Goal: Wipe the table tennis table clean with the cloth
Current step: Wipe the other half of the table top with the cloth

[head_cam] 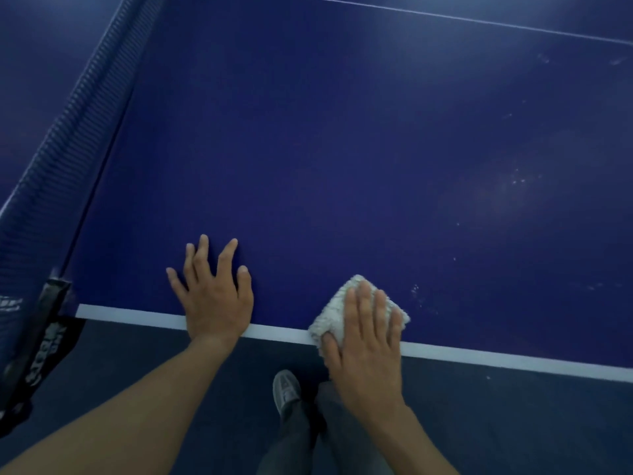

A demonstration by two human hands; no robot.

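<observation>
The blue table tennis table (pixel 342 149) fills most of the view, with a white line along its near edge. A folded white fluffy cloth (pixel 334 311) lies on that edge. My right hand (pixel 368 337) presses flat on the cloth with straight fingers, the thumb against its near side. To its left, my left hand (pixel 212 289) rests flat on the table with fingers spread, the heel of the palm over the white line. Pale specks and smudges show on the surface to the right of the cloth.
The net (pixel 68 125) runs diagonally along the left side, held by a black clamp post (pixel 44 323) at the table's near corner. Below the edge is dark floor, with my shoe (pixel 286 389) and trouser legs. A white centre line (pixel 479 18) crosses the far top.
</observation>
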